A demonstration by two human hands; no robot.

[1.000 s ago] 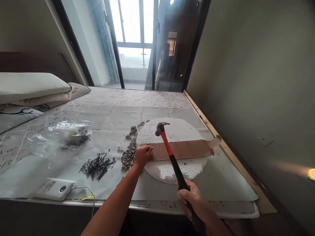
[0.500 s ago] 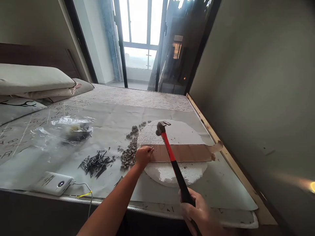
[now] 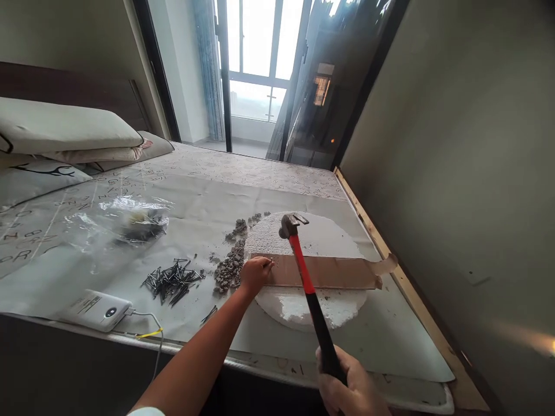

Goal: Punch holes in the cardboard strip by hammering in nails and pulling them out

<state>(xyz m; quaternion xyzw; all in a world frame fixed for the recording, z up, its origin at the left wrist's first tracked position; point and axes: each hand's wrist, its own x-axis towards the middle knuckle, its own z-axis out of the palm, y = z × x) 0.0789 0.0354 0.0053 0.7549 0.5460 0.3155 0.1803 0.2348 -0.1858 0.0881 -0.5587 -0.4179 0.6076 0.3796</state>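
Note:
My right hand (image 3: 349, 378) is wrapped round the black grip of a claw hammer (image 3: 302, 263) with a red shaft. The hammer's head is raised, appearing over the white foam disc (image 3: 333, 234). Across that disc lies a brown cardboard strip (image 3: 333, 273), its right end torn and curled. My left hand (image 3: 256, 274) rests at the strip's left end, fingertips pinched on a small nail (image 3: 272, 262), mostly covered by the fingers. Left of this hand is a pile of dark nails (image 3: 172, 281), with a few loose ones (image 3: 209, 314) nearer me.
Grey gravel (image 3: 229, 268) lies along the disc's left edge. A clear plastic bag (image 3: 139, 222) with dark contents sits farther left. A white power bank (image 3: 97, 309) with a cable is at the front edge. A wooden rail (image 3: 405, 283) runs along the right wall; pillows (image 3: 69, 127) lie at left.
The whole view has shifted slightly, so things appear a little farther right. The hammer stays raised in my right hand, and my left hand keeps its pinch at the strip's left end.

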